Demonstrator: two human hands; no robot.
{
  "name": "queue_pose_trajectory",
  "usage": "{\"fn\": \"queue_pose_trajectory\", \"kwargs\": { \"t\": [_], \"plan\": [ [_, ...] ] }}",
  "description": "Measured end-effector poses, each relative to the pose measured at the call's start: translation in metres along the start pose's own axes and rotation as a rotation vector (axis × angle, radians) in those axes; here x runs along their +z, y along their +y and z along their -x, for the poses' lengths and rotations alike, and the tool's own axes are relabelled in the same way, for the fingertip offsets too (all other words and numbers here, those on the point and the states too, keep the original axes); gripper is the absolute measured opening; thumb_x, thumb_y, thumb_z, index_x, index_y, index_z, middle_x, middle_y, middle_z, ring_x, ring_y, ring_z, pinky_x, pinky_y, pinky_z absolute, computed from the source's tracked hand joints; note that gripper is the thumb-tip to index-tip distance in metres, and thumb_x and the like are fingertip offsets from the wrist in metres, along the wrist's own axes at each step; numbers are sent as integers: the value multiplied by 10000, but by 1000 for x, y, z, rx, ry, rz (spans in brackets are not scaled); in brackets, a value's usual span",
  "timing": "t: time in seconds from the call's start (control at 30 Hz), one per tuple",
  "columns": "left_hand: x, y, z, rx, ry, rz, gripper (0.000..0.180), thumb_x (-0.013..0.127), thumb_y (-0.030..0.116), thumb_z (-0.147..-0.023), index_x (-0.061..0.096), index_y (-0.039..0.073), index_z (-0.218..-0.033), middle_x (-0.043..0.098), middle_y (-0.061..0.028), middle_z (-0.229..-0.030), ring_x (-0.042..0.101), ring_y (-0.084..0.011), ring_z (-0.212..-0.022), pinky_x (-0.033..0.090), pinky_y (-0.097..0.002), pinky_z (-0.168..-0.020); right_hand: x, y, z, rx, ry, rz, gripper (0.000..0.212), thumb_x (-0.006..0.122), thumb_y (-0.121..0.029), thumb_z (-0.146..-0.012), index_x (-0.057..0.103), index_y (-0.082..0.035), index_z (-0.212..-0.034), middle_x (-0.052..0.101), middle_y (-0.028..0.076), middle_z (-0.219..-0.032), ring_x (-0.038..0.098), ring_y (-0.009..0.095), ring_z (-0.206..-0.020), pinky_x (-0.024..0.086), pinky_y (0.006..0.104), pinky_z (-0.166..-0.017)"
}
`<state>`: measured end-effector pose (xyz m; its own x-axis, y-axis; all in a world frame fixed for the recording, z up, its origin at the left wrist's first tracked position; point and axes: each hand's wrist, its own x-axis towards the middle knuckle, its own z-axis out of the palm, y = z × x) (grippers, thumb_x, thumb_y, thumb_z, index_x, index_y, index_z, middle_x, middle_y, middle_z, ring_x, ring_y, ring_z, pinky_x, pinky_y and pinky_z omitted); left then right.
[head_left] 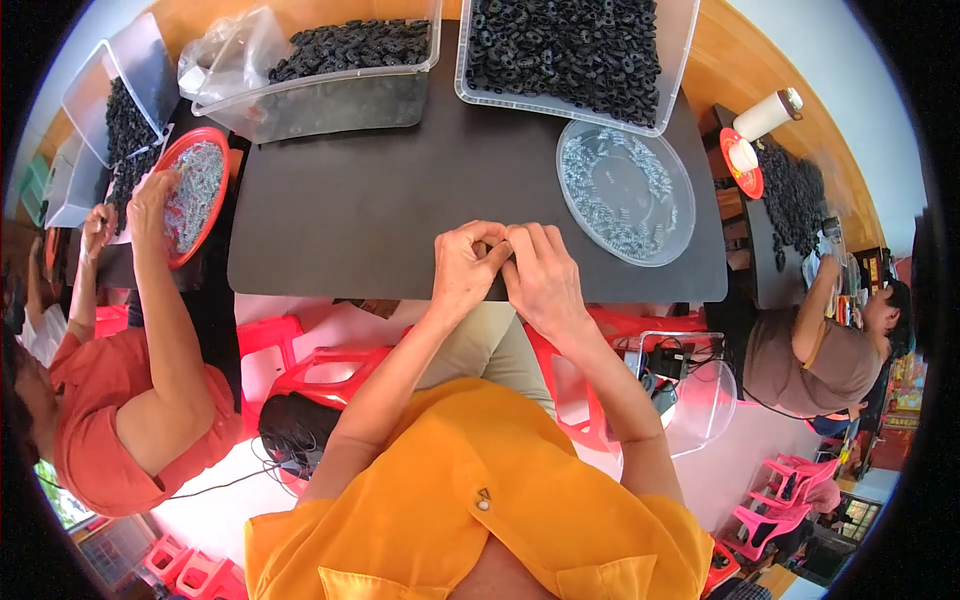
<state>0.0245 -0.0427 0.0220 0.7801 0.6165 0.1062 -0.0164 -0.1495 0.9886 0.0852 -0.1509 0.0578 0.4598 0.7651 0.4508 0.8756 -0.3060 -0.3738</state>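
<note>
My left hand (462,268) and my right hand (545,282) meet over the near edge of the dark table (400,190). Both are closed in a pinch, with thumbs and fingertips together. Whatever they hold is mostly hidden by the fingers; only a dark patch shows between them. To the right of my hands lies a round clear tray (612,185), with small metal springs (640,240) scattered around its bottom. Beyond it stands a clear bin (560,108) full of small black plastic parts (565,55).
Another clear bin (340,108) at the far left holds similar black parts and a plastic bag (235,55). People work at left and right; the left one reaches toward a red basin (222,205) of small metal pieces. A thermos (765,115) stands far right. Pink stools (265,345) crowd below.
</note>
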Motion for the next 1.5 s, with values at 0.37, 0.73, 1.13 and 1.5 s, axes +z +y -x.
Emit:
{"fn": "queue_pose_trajectory", "kwargs": {
  "t": [0.37, 0.73, 1.13, 1.5],
  "plan": [
    [-4, -3, -8, -107, -22, -20, 124, 600, -40, -689, 658, -44, -798, 455, 25, -540, 386, -38, -506, 341, -241, -451, 8, 3, -8, -132, -6, 124, 266, 570, 56, -621, 473, -35, -851, 479, 99, -780, 504, 263, -740, 499, 325, -534],
    [-9, -4, -11, -192, -60, 209, 118, 580, -58, -713, 660, -45, -798, 555, 28, -636, 474, -46, -600, 412, -213, -550, 9, -2, -11, -137, -25, 185, 278, 582, 52, -612, 465, -36, -848, 475, 99, -768, 509, 259, -723, 503, 324, -546],
    [-7, -29, -11, -49, -106, 49, 79, 601, -23, -749, 638, -38, -816, 524, 10, -621, 431, -47, -570, 374, -223, -519, 11, 4, -6, -168, 56, 149, 357, 587, 34, -637, 485, -20, -975, 512, 89, -764, 528, 245, -719, 505, 317, -551],
    [-3, -5, -7, -83, -28, 173, 91, 661, 21, -764, 642, -45, -823, 577, -19, -696, 486, -60, -622, 404, -227, -551, 3, 9, -7, -4, 41, -14, 410, 679, -70, -671, 505, -7, -1037, 566, 116, -839, 560, 286, -783, 493, 383, -637]
  ]
}}
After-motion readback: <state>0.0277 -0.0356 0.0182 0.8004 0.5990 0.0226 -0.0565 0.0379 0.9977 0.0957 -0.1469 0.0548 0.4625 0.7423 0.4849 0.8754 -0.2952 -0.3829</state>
